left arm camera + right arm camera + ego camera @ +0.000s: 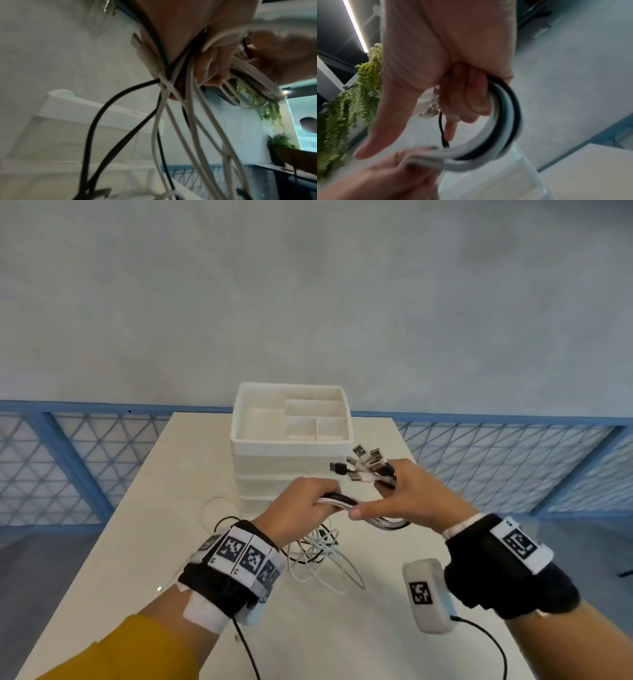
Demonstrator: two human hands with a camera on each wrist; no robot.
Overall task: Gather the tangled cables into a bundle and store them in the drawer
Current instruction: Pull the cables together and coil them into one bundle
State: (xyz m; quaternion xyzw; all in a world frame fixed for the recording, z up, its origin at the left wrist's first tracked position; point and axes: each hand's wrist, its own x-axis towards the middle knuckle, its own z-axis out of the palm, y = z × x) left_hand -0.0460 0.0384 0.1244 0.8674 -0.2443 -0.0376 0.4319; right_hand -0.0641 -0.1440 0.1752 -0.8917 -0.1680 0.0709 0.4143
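A bunch of white and black cables (346, 503) runs between my two hands above the table. My right hand (407, 491) grips the end where several USB plugs (366, 465) stick out, its thumb stretched left along the strands. My left hand (301, 508) grips the same strands a little to the left. From it loose loops (322, 559) hang down onto the table. In the left wrist view the cables (180, 121) dangle past my left hand's fingers (212, 67). In the right wrist view a curved band of cables (503, 121) wraps round my right hand's fingers (465, 97). The white drawer unit (291, 463) stands just behind the hands, drawers closed.
The drawer unit carries an open compartment tray (291, 392) on top. It stands on a white table (137, 542). A white round disc (214, 511) lies left of the unit. A blue railing with mesh (496, 463) runs behind the table. Plants (359, 88) hang to the side.
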